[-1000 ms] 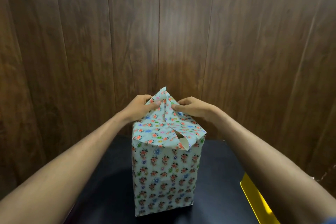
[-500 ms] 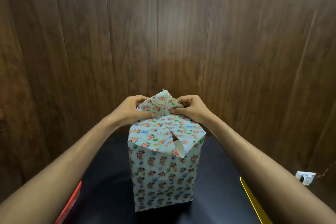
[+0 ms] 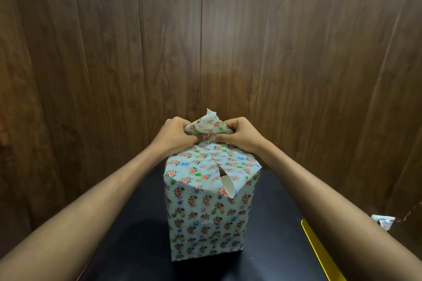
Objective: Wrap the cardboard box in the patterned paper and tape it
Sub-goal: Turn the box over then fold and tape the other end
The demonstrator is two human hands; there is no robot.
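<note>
Floral patterned paper (image 3: 206, 219) covers the upright box; left hand (image 3: 174, 136) and right hand (image 3: 239, 136) pinch its far top flap.

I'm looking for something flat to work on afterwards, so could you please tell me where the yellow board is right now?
In the head view, the yellow board lies at the lower right on the black table, right of the wrapped box, partly under the right forearm.
</note>
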